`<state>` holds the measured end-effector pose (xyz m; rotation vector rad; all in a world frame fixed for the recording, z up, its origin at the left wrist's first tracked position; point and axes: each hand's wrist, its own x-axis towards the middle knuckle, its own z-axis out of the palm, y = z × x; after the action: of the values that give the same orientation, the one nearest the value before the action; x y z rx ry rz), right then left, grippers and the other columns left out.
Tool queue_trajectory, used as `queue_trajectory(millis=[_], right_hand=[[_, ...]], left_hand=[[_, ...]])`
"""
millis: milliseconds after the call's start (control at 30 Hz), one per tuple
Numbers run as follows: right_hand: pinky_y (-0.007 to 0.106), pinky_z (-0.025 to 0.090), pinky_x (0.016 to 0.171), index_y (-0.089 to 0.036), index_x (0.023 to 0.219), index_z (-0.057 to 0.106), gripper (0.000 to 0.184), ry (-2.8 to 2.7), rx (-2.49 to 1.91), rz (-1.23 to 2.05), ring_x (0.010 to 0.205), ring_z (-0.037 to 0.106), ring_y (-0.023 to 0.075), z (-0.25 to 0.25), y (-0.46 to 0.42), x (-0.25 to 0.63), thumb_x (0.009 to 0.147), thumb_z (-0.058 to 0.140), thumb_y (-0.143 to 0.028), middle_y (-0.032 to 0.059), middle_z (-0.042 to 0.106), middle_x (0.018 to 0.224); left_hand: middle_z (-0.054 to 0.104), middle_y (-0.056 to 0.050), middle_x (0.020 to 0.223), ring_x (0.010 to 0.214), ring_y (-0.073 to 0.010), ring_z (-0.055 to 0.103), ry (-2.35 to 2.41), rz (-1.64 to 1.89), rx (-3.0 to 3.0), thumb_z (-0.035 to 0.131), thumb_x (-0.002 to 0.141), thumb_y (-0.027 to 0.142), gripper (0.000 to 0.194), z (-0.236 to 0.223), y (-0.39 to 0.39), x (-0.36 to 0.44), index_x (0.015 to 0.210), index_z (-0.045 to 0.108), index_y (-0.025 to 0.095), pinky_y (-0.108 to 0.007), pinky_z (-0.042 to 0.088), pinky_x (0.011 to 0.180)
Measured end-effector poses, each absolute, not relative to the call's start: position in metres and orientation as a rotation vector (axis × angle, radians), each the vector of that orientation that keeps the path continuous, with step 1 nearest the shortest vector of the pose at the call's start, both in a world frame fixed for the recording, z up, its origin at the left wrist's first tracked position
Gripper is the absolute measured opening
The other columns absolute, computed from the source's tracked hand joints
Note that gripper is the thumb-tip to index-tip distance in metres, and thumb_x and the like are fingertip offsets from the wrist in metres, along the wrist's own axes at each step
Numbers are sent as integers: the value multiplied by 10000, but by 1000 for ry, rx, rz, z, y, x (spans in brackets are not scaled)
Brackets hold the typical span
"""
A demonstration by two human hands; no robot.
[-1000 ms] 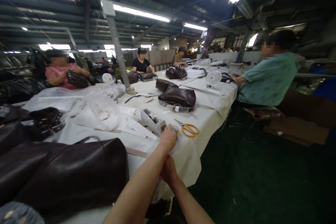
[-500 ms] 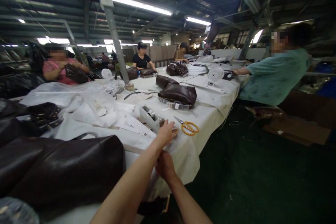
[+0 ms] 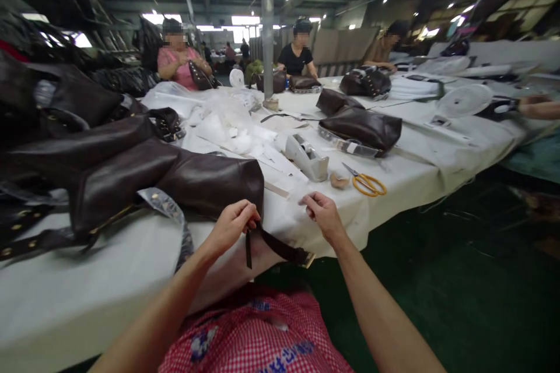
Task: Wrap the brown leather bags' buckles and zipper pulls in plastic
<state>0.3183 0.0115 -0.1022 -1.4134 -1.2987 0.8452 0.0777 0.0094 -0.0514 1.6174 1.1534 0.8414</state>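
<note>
Dark strap: hangs from L hand at front edge of table, sagging to R.
L hand: fingers + thumb pinched on strap, just beside end of dk brown bag; forearm slants up & in from lower L.
R hand: fingers ½-curled, tips close tog., can't tell if anything's btwn; apart from L, nr tape dispenser; forearm up & in from lower R.
Metal strap end: gold-ish, btwn hands, lower.

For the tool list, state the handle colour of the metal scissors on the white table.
Looped scissor handles: yellowish orange, clearest in the head view.
</note>
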Motion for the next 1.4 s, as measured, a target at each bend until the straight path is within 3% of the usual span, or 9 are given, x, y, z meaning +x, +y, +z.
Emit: queue_trajectory(millis=[133,200,333,467,800,1000,1100,1267,1400], right_hand=[[223,274,449,-186,687,566,323,-1384,-1231,1180,453,357,85,-83,-43,267,798,588,-488,-57,432,501],[220,294,462,-190,663,538,323,-1440,-1199,1271,471,372,83,-88,-67,239,794,611,-476,-55,445,528],[218,309,470,-189,670,519,346,-1466,-1208,1393,483,375,82,-109,-92,201,816,593,-494,-58,441,549],[223,332,476,-190,672,523,355,-1495,-1282,1374,498,410,97,-117,-96,192,818,578,-509,-46,463,566],[277,404,626,-181,941,628,260,-1718,-1702,657,637,611,187,-132,-54,192,872,520,-408,35,670,692],[257,313,563,-215,823,599,136,-1839,-1826,472,608,573,161,-129,-46,175,809,605,-351,-2,634,662],[249,327,542,-207,671,533,194,-1695,-1707,717,540,507,130,-127,-42,178,785,596,-352,-22,569,575],[199,213,378,-197,667,495,336,-1187,-1407,1654,378,341,61,-120,-35,191,732,660,-482,-72,471,468],[152,215,364,-160,688,545,375,-988,-1256,1845,427,444,50,-115,-35,195,628,783,-445,-37,561,536]], left_hand=[[696,-82,1053,980,-213,625,1096,908,1428,538,848,425,338,-69,-50,45,1026,671,170,-305,492,824],[693,-83,1111,1047,-232,608,1056,886,1338,573,825,431,380,-79,-73,38,1100,659,183,-334,473,903],[702,-60,898,832,-211,619,1099,876,1113,639,753,471,372,-102,-99,33,950,683,158,-302,495,732],[616,-10,673,625,-144,519,1216,949,988,675,687,472,334,-117,-108,31,712,653,140,-247,416,587],[512,31,548,545,-104,421,1259,946,993,668,640,362,237,-128,-107,17,567,574,156,-223,314,531],[498,57,530,512,-81,389,1269,946,912,706,605,312,245,-133,-108,11,557,520,160,-214,294,527],[485,59,533,505,-78,375,1286,853,933,689,626,318,231,-133,-108,7,565,536,157,-215,272,509],[491,52,528,487,-80,369,1331,739,977,675,638,328,214,-137,-106,4,578,570,152,-218,240,475],[481,51,523,491,-81,366,1311,705,985,684,631,338,225,-140,-103,5,572,573,151,-218,235,469]])
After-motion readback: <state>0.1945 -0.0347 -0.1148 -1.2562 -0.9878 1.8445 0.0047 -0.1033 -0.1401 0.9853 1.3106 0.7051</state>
